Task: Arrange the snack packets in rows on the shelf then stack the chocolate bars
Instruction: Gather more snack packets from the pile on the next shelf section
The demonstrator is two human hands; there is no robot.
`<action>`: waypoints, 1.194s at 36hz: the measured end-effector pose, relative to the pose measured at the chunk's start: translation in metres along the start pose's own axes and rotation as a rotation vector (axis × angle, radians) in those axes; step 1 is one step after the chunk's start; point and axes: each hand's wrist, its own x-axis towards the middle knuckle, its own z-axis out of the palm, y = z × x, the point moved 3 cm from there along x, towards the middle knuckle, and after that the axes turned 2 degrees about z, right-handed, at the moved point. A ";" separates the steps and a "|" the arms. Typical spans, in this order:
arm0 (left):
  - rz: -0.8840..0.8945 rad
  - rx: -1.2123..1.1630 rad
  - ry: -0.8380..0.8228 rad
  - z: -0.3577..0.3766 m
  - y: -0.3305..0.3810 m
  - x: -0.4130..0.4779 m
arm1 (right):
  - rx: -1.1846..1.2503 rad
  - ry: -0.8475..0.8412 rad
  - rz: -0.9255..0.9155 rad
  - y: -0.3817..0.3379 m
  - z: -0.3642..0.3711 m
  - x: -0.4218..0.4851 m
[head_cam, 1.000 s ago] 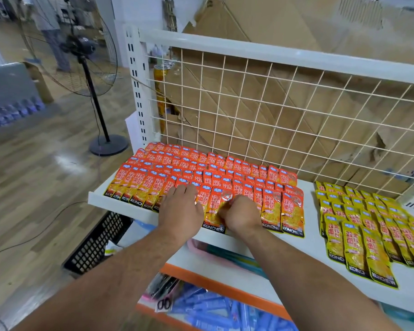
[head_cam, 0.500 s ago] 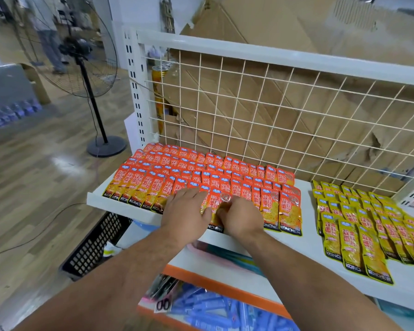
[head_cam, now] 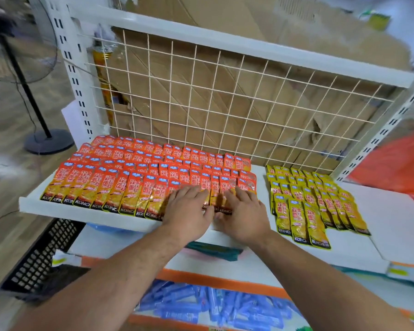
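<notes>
Since a moment ago both my hands have been sliding right along the front row, and the fingers (head_cam: 184, 191) that were curled on one packet are now lying flat. My left hand (head_cam: 189, 209) and right hand (head_cam: 243, 211) are pressing side by side on the right end of the orange snack packets (head_cam: 129, 182), fingers straight and slightly apart, gripping nothing. Those packets are lying in overlapping rows on the white shelf (head_cam: 93, 215), in front of the left half of the wire grid (head_cam: 225, 103). The yellow snack packets (head_cam: 304, 206) are lying in rows in front of the grid's right half, just clear of my right hand.
</notes>
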 end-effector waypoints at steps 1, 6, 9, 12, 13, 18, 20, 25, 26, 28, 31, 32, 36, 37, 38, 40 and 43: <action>0.016 0.007 -0.005 0.002 0.007 0.002 | 0.003 0.000 0.014 0.007 -0.001 -0.002; 0.076 -0.007 -0.015 0.006 0.048 0.012 | 0.022 0.029 0.050 0.045 -0.011 -0.011; 0.118 0.019 -0.007 0.013 0.079 0.016 | 0.015 0.031 0.076 0.074 -0.017 -0.020; 0.130 0.031 0.005 0.021 0.114 0.018 | 0.023 0.049 0.107 0.107 -0.025 -0.032; 0.136 0.034 0.008 0.025 0.126 0.018 | 0.032 0.055 0.117 0.118 -0.028 -0.036; 0.157 0.022 0.007 0.046 0.191 0.019 | 0.029 0.043 0.129 0.186 -0.042 -0.055; 0.174 0.032 0.017 0.058 0.217 0.022 | 0.031 0.046 0.140 0.213 -0.049 -0.064; 0.198 0.037 0.004 0.081 0.284 0.027 | 0.034 0.089 0.188 0.278 -0.064 -0.086; 0.218 0.051 0.006 0.086 0.297 0.028 | 0.036 0.101 0.193 0.290 -0.068 -0.091; 0.244 0.057 -0.013 0.096 0.320 0.030 | 0.047 0.127 0.202 0.314 -0.074 -0.101; 0.280 0.053 -0.040 0.108 0.350 0.034 | 0.033 0.104 0.245 0.348 -0.080 -0.112; 0.292 0.054 -0.039 0.111 0.361 0.035 | 0.027 0.097 0.256 0.359 -0.082 -0.115; 0.397 0.060 0.024 0.120 0.400 0.044 | 0.007 0.127 0.295 0.398 -0.088 -0.127; 0.412 0.052 0.027 0.123 0.408 0.047 | 0.000 0.117 0.312 0.407 -0.089 -0.129; 0.423 0.052 0.013 0.125 0.417 0.049 | -0.001 0.107 0.330 0.416 -0.090 -0.130; 0.453 0.068 -0.011 0.135 0.433 0.057 | 0.010 0.103 0.363 0.433 -0.092 -0.130; 0.486 0.066 -0.055 0.148 0.448 0.070 | 0.018 0.103 0.389 0.451 -0.096 -0.130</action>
